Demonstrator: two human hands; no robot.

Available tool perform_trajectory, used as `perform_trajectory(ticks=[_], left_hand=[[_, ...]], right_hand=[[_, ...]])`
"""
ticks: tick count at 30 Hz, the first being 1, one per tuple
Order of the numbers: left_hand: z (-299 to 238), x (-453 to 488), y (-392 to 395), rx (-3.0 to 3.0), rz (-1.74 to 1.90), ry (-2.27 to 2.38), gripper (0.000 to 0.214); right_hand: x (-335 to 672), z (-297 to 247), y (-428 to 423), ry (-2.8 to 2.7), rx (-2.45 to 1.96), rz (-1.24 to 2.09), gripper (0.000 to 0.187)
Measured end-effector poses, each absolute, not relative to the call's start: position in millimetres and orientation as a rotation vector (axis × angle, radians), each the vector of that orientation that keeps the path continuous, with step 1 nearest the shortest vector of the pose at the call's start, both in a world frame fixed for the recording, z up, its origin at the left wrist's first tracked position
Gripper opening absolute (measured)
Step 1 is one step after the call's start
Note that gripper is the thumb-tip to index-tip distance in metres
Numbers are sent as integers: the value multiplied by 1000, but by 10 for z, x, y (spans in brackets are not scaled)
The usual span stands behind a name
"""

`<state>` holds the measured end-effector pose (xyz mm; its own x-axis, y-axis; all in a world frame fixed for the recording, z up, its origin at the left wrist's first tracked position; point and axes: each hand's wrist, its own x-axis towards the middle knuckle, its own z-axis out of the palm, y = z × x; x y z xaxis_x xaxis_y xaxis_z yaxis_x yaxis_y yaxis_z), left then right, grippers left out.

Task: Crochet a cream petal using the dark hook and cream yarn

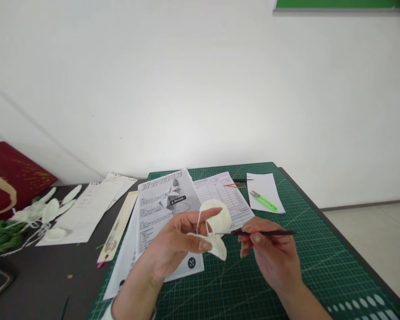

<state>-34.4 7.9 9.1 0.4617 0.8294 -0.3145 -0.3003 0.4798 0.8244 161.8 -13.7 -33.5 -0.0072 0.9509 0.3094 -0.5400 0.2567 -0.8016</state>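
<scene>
My left hand (176, 240) pinches a small white crocheted piece (218, 247) between thumb and fingers, and white yarn loops over its raised index finger. In my right hand (270, 249) is a crochet hook (276, 232) with a dark handle, held like a pen and pointing left. The hook's thin metal tip meets the top edge of the crocheted piece, where my fingers and the yarn partly hide the stitches. Behind my left hand sits a ball of white yarn (222, 220) on the papers.
A green cutting mat (320, 266) lies under printed sheets (153, 213). Green-handled thread snips (265, 202) rest on white paper (266, 182) at the right. To the left are a ruler-like bookmark (118, 226), white crocheted petals (51, 211) and green yarn (3, 238).
</scene>
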Motion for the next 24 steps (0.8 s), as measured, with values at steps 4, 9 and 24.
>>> perform_trajectory(ticks=[4, 9, 24], left_hand=[[84, -355, 80, 776, 770, 777, 55], [93, -335, 79, 776, 733, 736, 54], [85, -329, 75, 812, 633, 689, 54]], right_hand=[[1641, -311, -119, -988, -525, 1273, 8], [1672, -306, -106, -1025, -495, 1264, 7], [1837, -274, -108, -1211, -479, 1260, 8]])
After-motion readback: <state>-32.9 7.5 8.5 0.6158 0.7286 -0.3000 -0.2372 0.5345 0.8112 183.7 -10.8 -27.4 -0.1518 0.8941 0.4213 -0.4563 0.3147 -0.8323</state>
